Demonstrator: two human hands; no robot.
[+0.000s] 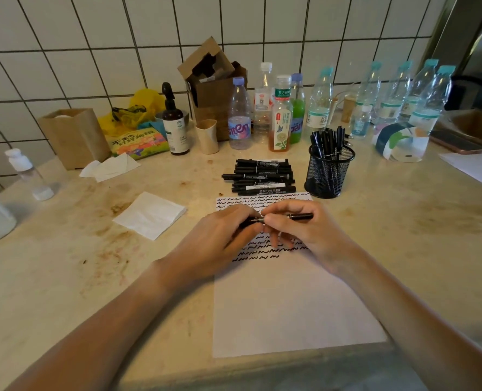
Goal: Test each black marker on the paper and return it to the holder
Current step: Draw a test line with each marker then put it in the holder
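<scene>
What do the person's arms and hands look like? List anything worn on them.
Both forearms are bare up to the frame edge, with no sleeves in view. The left hand and right hand wear no gloves, and no watch, bracelet or ring shows on either. The nails visible are short and unpainted.

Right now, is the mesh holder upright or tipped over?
Upright: the mesh holder stands on its base, with markers sticking up from its open top.
</scene>
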